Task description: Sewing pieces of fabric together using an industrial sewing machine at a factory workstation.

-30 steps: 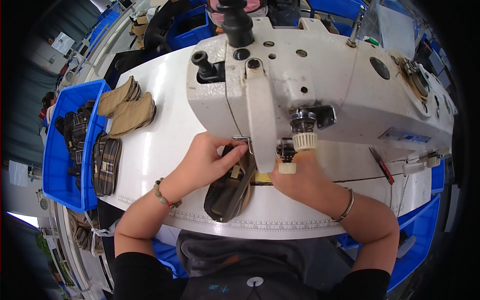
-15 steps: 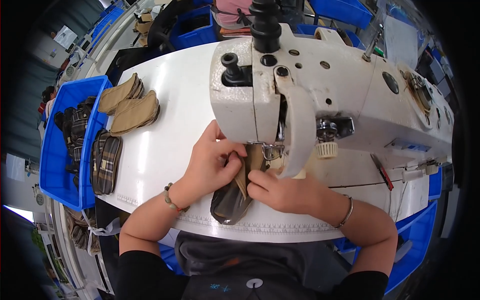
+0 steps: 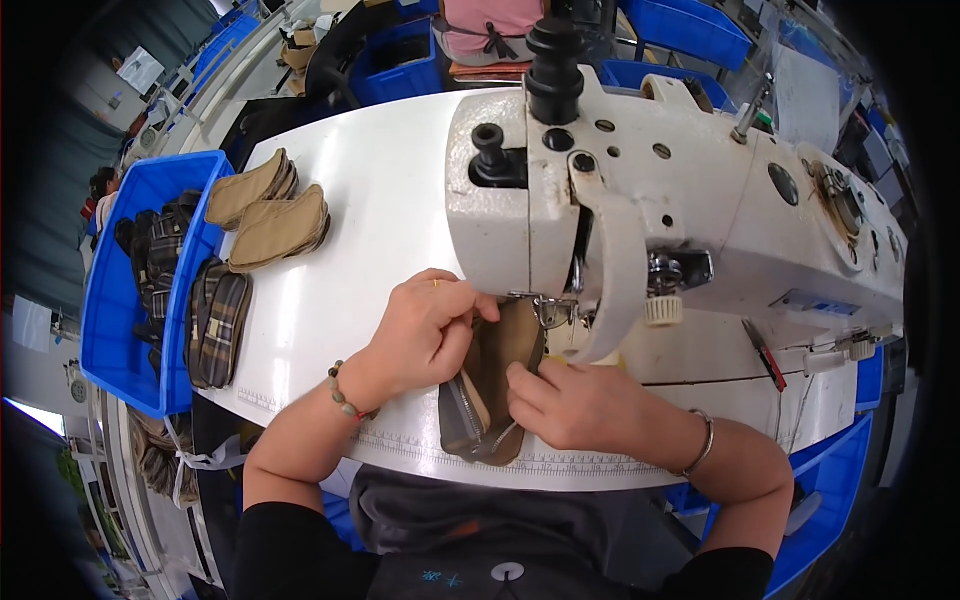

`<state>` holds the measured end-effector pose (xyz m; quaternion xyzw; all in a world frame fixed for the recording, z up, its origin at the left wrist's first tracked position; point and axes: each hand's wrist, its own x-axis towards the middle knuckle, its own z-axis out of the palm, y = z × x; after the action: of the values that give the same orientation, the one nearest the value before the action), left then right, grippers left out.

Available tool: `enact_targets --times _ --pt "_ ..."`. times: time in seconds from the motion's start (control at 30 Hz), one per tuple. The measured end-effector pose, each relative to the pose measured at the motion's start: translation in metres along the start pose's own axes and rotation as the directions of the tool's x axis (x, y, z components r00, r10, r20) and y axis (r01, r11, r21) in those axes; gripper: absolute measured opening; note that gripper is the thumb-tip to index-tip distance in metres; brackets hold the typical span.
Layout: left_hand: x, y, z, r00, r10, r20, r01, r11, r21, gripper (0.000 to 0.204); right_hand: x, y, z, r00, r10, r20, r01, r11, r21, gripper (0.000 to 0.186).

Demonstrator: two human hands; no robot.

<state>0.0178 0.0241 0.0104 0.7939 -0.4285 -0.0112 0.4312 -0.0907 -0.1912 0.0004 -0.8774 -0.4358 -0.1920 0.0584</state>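
A brown fabric pouch piece with a zipper (image 3: 487,415) lies on the white sewing table, its upper end beside the presser foot (image 3: 552,310) of the sewing machine (image 3: 640,190). My left hand (image 3: 432,325) pinches the pouch's upper left edge, fingers curled, just left of the presser foot. My right hand (image 3: 570,400) grips the right edge lower down, thumb and fingers pressed together. Between the hands the fabric opens out, showing a dark inside and the zipper teeth along the near end. My fingers partly hide both edges.
At the left, two stacks of tan fabric panels (image 3: 280,230) lie beside a blue bin (image 3: 100,330) of dark pouches. Plaid pouches (image 3: 218,325) stand against that bin. Red-handled snips (image 3: 765,357) rest right of the machine. A person in pink (image 3: 488,30) sits beyond the table.
The pouch has spread wider between my hands, with more of its brown side and zipper showing. My right hand has moved slightly down and right. The whole view has shifted a little.
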Motion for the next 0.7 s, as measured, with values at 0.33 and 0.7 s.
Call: enact_targets --times 0.33,0.7 --pt "-0.003 0.016 0.006 0.985 0.161 0.066 -0.174 0.894 0.412 0.018 0.003 -0.003 0.011 0.995 0.065 -0.071 -0.075 0.986 -0.152 0.026" --pt "-0.005 0.019 0.008 0.958 0.24 0.154 -0.286 0.796 0.534 0.021 0.001 0.005 0.002 0.997 0.069 -0.023 -0.072 0.984 -0.164 0.008"
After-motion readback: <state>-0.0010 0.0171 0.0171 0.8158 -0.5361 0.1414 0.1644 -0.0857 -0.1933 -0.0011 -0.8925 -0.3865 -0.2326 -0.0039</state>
